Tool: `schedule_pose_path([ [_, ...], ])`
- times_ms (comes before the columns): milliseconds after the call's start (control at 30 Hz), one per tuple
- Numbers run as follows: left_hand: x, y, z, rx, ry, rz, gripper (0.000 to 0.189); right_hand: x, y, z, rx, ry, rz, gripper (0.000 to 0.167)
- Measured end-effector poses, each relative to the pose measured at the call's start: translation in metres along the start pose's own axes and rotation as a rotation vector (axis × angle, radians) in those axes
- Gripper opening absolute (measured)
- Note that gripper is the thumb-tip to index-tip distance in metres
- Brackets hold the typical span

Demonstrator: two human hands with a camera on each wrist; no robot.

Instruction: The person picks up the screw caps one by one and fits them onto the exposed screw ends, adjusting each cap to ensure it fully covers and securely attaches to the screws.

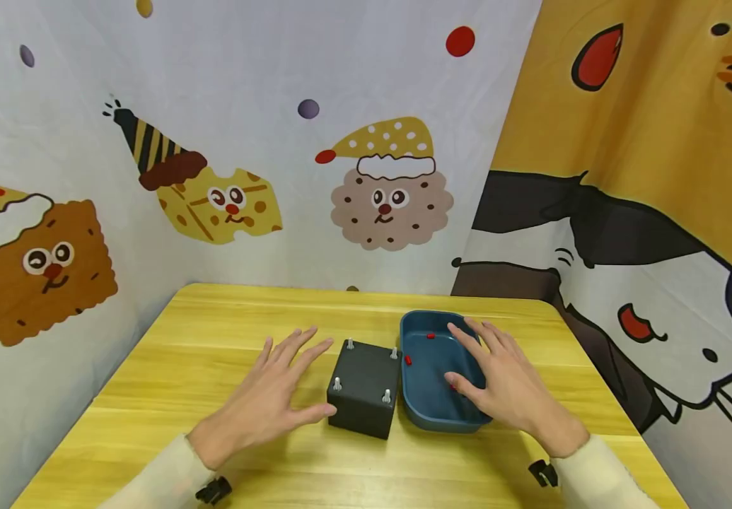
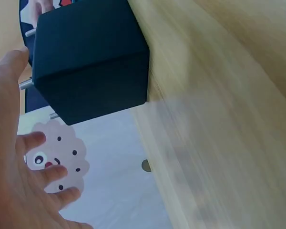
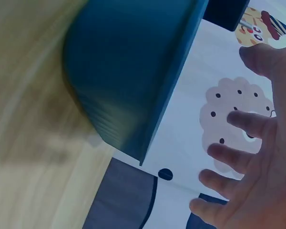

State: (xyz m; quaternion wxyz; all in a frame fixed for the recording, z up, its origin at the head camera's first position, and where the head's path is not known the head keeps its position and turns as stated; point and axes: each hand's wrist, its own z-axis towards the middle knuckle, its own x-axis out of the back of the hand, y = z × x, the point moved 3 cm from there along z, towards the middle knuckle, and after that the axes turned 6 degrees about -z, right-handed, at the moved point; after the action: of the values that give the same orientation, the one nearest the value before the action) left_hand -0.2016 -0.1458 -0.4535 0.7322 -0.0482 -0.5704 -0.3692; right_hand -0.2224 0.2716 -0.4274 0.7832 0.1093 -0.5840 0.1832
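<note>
A black box (image 1: 364, 385) stands on the table with a metal post at each corner of its top. My left hand (image 1: 274, 396) hovers at its left side, fingers spread and thumb near the box's front left edge. To the right of the box sits a blue tray (image 1: 436, 417) holding a few small red pieces (image 1: 431, 336). Over the tray's right rim is my right hand (image 1: 510, 382), its fingers spread and holding nothing. The left wrist view shows the box (image 2: 95, 67) beside my left fingers; the right wrist view shows the tray's outer wall (image 3: 119, 71).
The box and tray stand side by side on a wooden table (image 1: 213, 339). Behind it hangs a white curtain (image 1: 232, 71) with cartoon prints, and a yellow printed cloth (image 1: 671, 141) borders the right side.
</note>
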Motion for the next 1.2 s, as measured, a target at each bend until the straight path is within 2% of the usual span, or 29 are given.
schedule_pose_path([
  [333, -0.008, 0.007, 0.008, -0.06, -0.035, -0.108, 0.097, 0.003, 0.002, 0.019, 0.017, -0.111, 0.074, 0.073],
  [567, -0.019, 0.005, 0.012, -0.085, -0.058, -0.138, 0.094, 0.003, -0.005, 0.032, 0.068, -0.121, 0.09, 0.066],
  [767, -0.022, 0.004, 0.018, -0.092, -0.069, -0.159, 0.093, 0.002, -0.008, 0.042, 0.085, -0.15, 0.112, 0.059],
  [967, -0.027, 0.001, 0.027, -0.073, -0.09, -0.193, 0.092, 0.0, -0.009, 0.051, 0.095, -0.18, 0.119, 0.053],
  [1200, -0.033, -0.003, 0.031, -0.081, -0.09, -0.239, 0.088, -0.006, -0.013, 0.061, 0.125, -0.219, 0.122, 0.044],
])
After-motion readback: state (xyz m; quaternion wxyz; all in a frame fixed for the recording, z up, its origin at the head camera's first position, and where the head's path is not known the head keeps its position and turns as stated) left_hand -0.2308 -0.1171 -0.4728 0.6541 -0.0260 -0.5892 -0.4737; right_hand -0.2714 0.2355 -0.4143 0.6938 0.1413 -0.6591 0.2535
